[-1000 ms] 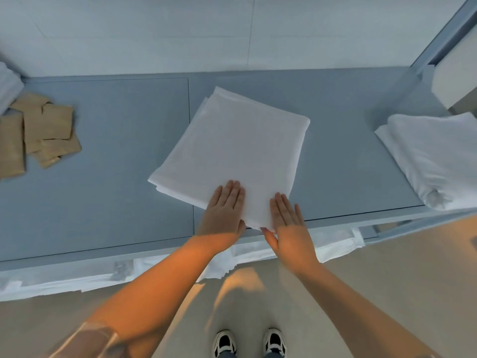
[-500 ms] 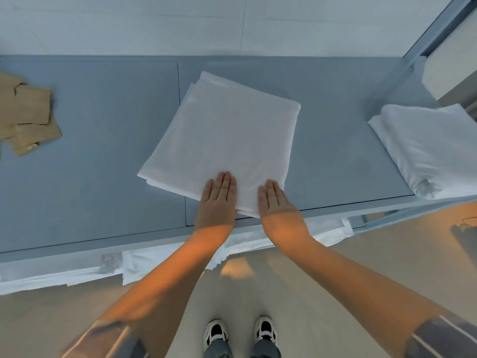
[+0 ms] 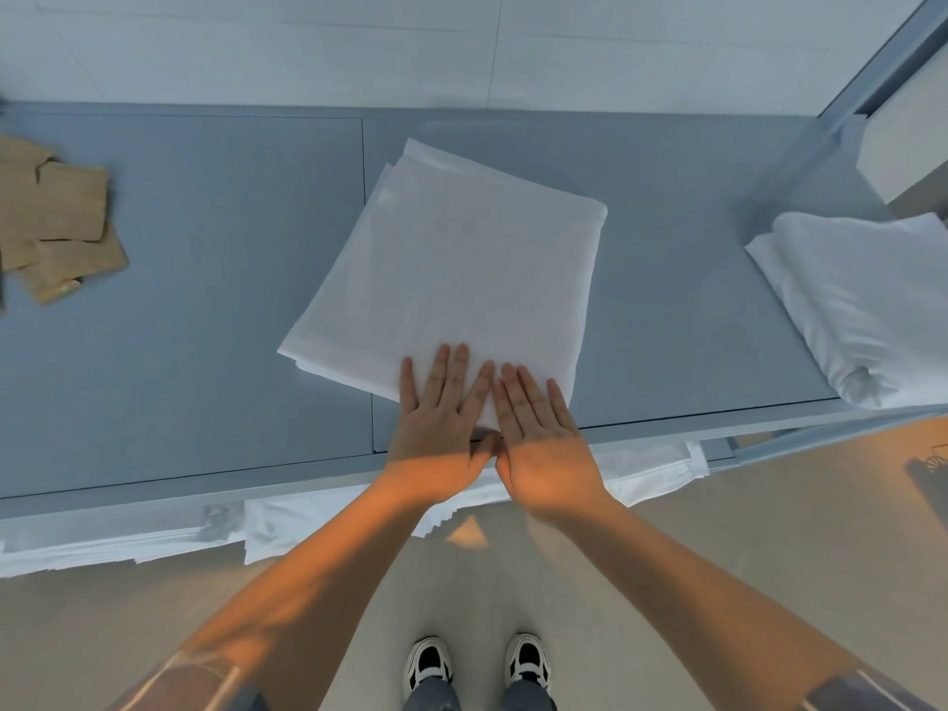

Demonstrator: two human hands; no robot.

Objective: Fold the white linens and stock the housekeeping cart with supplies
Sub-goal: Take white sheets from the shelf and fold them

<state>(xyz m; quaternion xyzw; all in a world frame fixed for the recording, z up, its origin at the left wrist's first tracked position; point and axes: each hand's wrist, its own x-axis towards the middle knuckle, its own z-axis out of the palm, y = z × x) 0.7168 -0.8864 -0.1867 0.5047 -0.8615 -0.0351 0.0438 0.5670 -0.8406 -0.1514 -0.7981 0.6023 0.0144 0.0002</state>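
Observation:
A folded white linen (image 3: 456, 269) lies as a tilted square in the middle of the grey cart top (image 3: 205, 310). My left hand (image 3: 441, 418) and my right hand (image 3: 538, 433) lie flat side by side on its near corner, fingers straight and pressing down, index fingers almost touching. A second folded white linen (image 3: 862, 300) rests at the right end of the top. More white linens (image 3: 154, 531) stick out from the shelf under the top, along its front edge.
Several brown paper packets (image 3: 56, 223) lie at the far left of the top. A white tiled wall (image 3: 461, 43) runs behind it. A grey metal frame (image 3: 882, 48) and a white box (image 3: 908, 146) stand at the upper right. The tan floor (image 3: 769, 531) and my shoes are below.
My two hands have slid together along the linen's near edge until they almost touch. The view has shifted slightly; the linen itself stays in place.

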